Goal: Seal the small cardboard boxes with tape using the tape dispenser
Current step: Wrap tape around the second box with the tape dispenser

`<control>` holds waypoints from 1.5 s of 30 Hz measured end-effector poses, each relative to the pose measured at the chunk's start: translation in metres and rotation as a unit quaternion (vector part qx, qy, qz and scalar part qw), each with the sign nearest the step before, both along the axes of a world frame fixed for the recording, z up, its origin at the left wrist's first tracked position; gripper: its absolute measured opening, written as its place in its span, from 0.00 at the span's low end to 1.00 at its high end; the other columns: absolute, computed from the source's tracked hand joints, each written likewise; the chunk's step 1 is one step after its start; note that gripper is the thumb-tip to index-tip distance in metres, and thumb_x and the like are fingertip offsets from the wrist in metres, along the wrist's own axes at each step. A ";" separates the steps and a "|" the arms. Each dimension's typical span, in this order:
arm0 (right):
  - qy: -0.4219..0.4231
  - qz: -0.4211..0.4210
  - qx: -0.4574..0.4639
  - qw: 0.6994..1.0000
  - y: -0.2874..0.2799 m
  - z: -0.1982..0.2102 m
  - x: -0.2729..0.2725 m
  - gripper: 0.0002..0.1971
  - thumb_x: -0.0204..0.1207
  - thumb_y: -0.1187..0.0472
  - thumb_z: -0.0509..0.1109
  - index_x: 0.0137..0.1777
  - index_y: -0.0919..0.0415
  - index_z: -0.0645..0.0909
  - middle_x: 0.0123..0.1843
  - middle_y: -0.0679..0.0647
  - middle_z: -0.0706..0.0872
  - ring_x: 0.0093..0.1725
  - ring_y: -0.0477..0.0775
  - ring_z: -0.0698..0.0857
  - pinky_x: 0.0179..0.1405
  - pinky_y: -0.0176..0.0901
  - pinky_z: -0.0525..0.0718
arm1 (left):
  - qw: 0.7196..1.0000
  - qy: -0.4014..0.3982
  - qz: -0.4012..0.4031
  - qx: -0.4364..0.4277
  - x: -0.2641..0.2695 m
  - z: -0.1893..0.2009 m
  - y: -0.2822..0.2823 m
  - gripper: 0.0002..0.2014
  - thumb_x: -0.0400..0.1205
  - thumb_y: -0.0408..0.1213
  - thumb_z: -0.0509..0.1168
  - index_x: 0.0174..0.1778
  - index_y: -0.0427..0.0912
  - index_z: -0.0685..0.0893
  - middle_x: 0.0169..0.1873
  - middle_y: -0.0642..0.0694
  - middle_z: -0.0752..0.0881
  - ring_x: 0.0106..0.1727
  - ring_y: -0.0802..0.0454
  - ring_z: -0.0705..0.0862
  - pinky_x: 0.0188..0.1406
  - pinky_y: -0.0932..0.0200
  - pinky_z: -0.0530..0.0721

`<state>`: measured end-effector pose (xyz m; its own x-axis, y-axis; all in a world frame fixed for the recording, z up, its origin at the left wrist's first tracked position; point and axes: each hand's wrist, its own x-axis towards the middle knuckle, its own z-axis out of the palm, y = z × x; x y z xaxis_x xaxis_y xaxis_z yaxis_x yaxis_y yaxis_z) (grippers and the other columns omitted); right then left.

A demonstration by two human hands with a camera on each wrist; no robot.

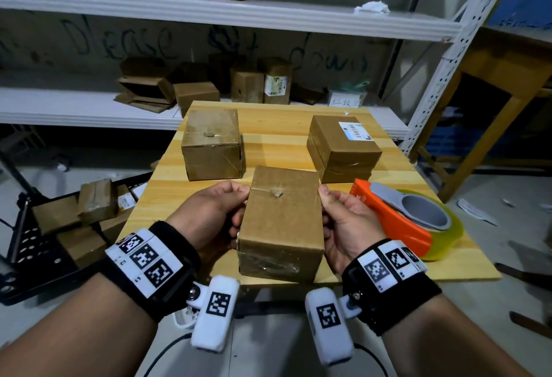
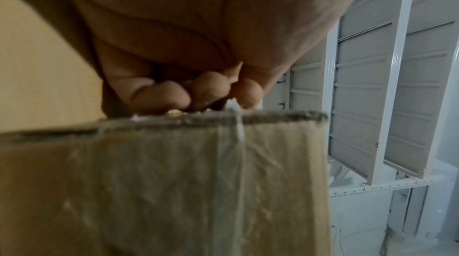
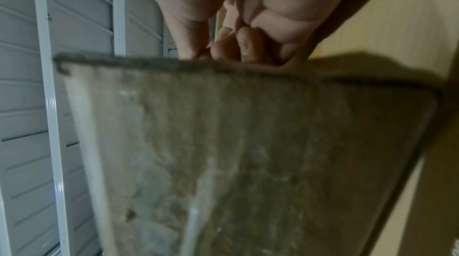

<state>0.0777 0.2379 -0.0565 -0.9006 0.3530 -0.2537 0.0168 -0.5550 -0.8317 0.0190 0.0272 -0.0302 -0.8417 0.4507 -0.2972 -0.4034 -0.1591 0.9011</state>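
1. Fingers first: left hand (image 1: 209, 215) fingers (image 2: 161, 95) curl under and round the left side of the held box (image 1: 280, 224), thumb up near its top edge; right hand (image 1: 348, 223) mirrors this on the right side, fingertips (image 3: 248, 44) bent against the cardboard. Both have a firm wrap on it, nothing else in either hand
2. Wooden table (image 1: 277, 126) is the landmark: the held box sits low over its near edge, centre, long axis pointing away from the person. Whether it touches the top I can't tell
3. Two-sided hold probably there to square the box up and present its top seam, which has a scuffed hole mid-line; old clear tape shows on its near end
4. Back-left box (image 1: 210, 143) stands at the table's far left, well apart from the held one; looks already taped, parked out of the work zone
5. Back-right box (image 1: 343, 146) at the table's far right, white label on top, glossy tape band on its front
6. Tape dispenser (image 1: 400, 212), orange body with yellowish roll, lies on the table's right side just beside the right hand, untouched. Likely kept there for a quick right-hand grab
7. Judgement: sealing of this box not started; next needs one hand freed for the dispenser
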 end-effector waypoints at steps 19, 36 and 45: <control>-0.049 -0.084 0.229 0.969 -0.010 0.004 0.005 0.09 0.84 0.56 0.76 0.60 0.52 0.82 0.43 0.49 0.95 0.46 0.52 0.94 0.61 0.62 0.91 | 0.998 0.022 0.008 -0.050 0.007 0.002 0.011 0.20 0.83 0.54 0.73 0.35 0.46 0.76 0.26 0.40 0.72 0.26 0.45 0.69 0.30 0.53 0.68; -0.038 -0.011 0.205 0.978 -0.014 0.040 0.002 0.51 0.58 0.13 0.67 0.75 0.44 0.82 0.72 0.49 0.88 0.71 0.58 0.87 0.77 0.66 0.80 | 0.990 0.089 0.077 -0.082 0.005 0.019 0.014 0.36 0.78 0.74 0.65 0.72 0.50 0.83 0.65 0.45 0.90 0.67 0.41 0.87 0.71 0.37 0.82; -0.025 0.066 0.178 0.981 -0.034 0.027 -0.004 0.15 0.74 0.59 0.83 0.60 0.51 0.87 0.56 0.57 0.95 0.57 0.65 0.94 0.64 0.73 0.89 | 0.991 0.107 0.008 -0.079 0.009 0.015 0.026 0.18 0.83 0.43 0.76 0.68 0.46 0.87 0.56 0.38 0.94 0.59 0.30 0.92 0.66 0.31 0.87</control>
<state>0.0739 0.2042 -0.0294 -0.9342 0.3083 -0.1794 0.1139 -0.2187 -0.9691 0.0281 0.0532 -0.0156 -0.8996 0.3994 -0.1766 -0.1985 -0.0138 0.9800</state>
